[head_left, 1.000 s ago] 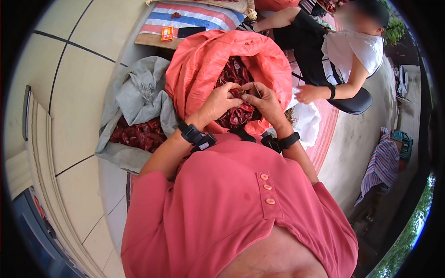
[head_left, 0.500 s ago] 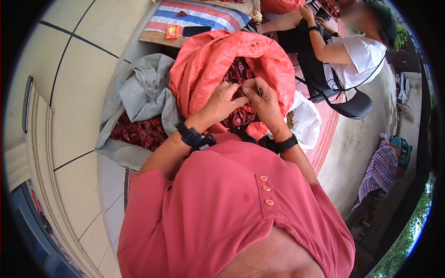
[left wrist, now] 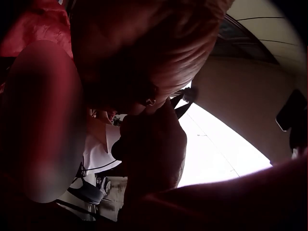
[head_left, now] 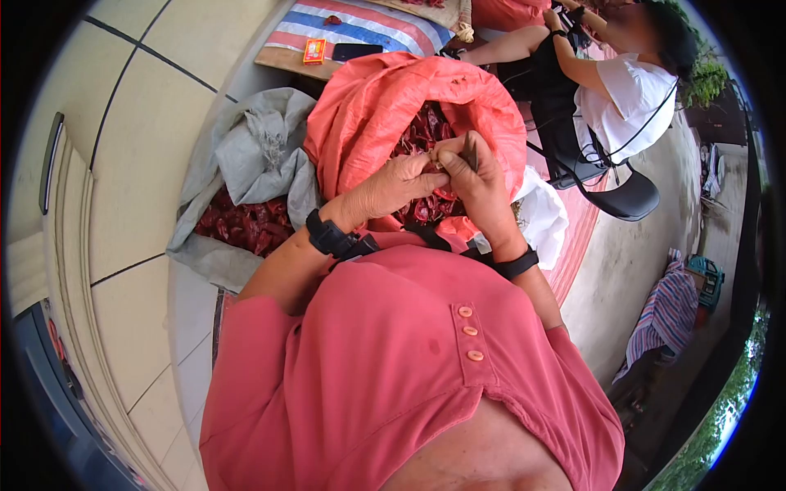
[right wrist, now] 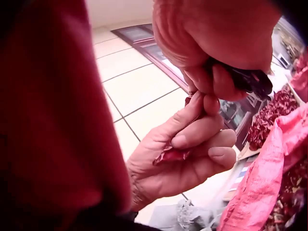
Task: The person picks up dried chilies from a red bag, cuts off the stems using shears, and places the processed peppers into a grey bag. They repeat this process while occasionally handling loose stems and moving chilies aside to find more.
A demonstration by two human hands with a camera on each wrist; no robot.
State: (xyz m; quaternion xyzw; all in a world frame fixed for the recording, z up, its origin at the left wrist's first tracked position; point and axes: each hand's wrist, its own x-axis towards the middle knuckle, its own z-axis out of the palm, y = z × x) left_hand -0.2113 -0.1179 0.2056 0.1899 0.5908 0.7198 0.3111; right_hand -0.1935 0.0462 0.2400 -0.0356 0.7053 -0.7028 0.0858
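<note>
Over the mouth of a red woven sack (head_left: 352, 123) full of dried red chilies (head_left: 426, 127), both hands meet at the fingertips. My left hand (head_left: 397, 190) pinches a dried chili at its tips, its red end (right wrist: 188, 100) showing in the right wrist view. Another dried chili (right wrist: 171, 155) lies in the left palm under curled fingers. My right hand (head_left: 477, 176) works at the same spot with thumb and finger, and grips dark scissors (right wrist: 248, 81) in its curled fingers. Two pointed dark blades of the scissors (left wrist: 182, 103) show in the left wrist view.
A grey sack (head_left: 270, 155) of chilies (head_left: 246, 225) stands left. Behind are a striped cloth (head_left: 360, 24), a small red-and-yellow box (head_left: 314, 51) and a phone (head_left: 357, 51). A white bag (head_left: 544, 213) lies right, near a seated person (head_left: 622, 98) on a black chair (head_left: 618, 196).
My right hand has turned slightly, with the dark blade showing more upright. Both hands stay together over the sack. The seated person has drawn an arm back from the white bag toward the rear.
</note>
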